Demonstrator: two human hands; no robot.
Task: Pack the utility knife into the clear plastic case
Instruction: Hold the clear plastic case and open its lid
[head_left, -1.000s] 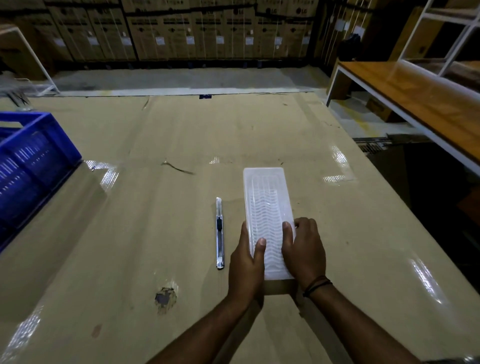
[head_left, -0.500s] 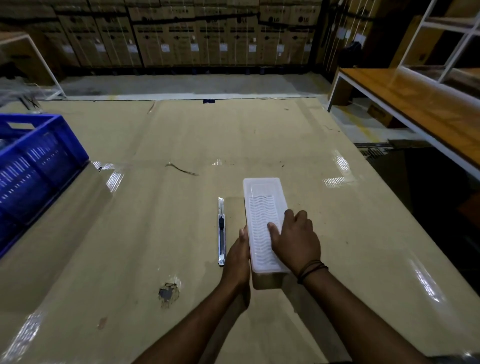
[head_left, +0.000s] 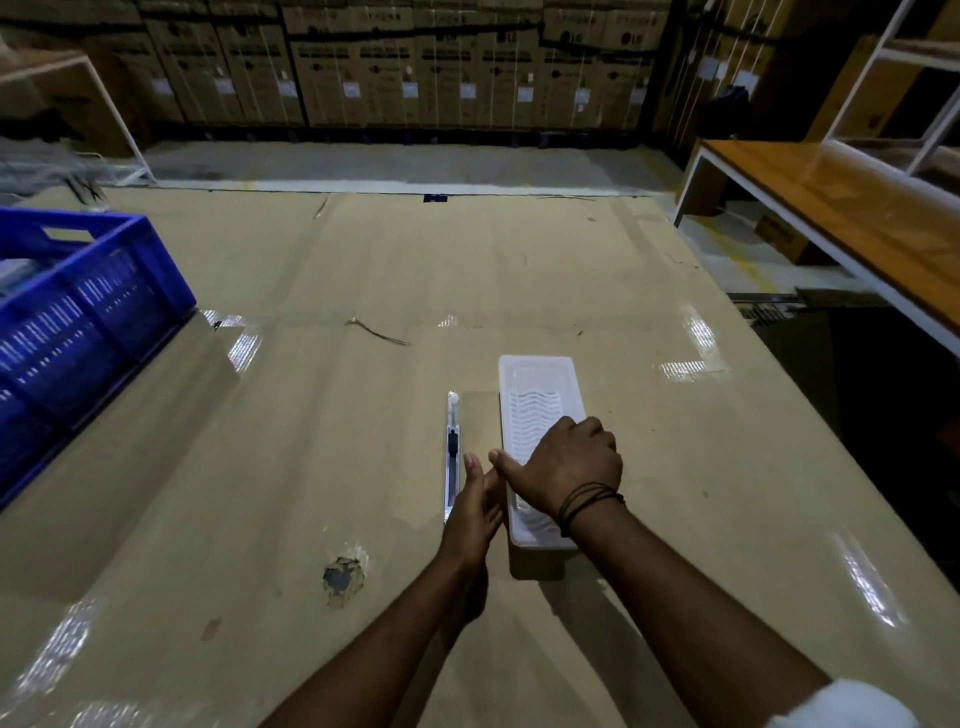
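A long clear plastic case (head_left: 537, 395) with a wavy ribbed top lies lengthwise on the cardboard-covered table. My right hand (head_left: 569, 467) rests on its middle, fingers curled over the lid and thumb at the left edge. My left hand (head_left: 475, 506) stands edge-on against the case's left side, fingers straight. Just left of that hand lies the slim silver utility knife (head_left: 452, 447) with a black slider, parallel to the case; its near end is hidden behind my left hand.
A blue slotted crate (head_left: 88, 312) stands at the table's left edge. The cardboard has a torn hole (head_left: 340, 577) near me. A wooden bench (head_left: 852, 208) and white shelf frame stand at the right; stacked cartons line the back wall.
My right hand slid forward from the case's near end onto its middle. My left hand came off the lid and now stands against the case's left side, beside the knife.
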